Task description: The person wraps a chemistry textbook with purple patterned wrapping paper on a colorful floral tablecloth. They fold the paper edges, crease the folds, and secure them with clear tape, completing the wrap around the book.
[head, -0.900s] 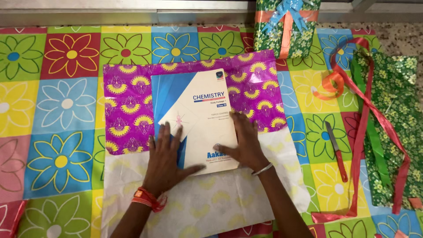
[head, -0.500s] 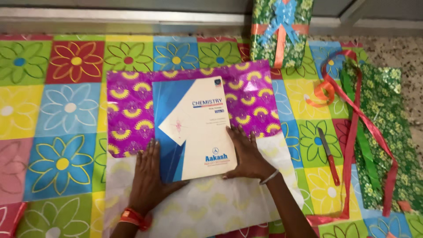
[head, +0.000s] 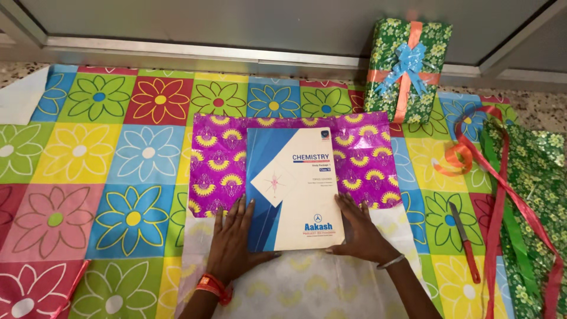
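Left hand (head: pixel 236 242) and right hand (head: pixel 361 230): both lying open, flat, flanking book (head: pixel 293 189) on purple wrapping paper (head: pixel 215 159); knife (head: pixel 465 239) lying at 3 o'clock.

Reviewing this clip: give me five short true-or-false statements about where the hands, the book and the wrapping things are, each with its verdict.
1. The book lies on the purple wrapping paper. True.
2. The left hand holds the red-handled knife. False: the knife lies alone on the floral mat, to the right of both hands.
3. The right hand rests at the book's lower right edge. True.
4. The wrapped gift box stands at the far edge of the mat, tied with a blue bow. True.
5. The book is already fully covered in paper. False: its cover is in plain view, and the paper lies flat beneath it.
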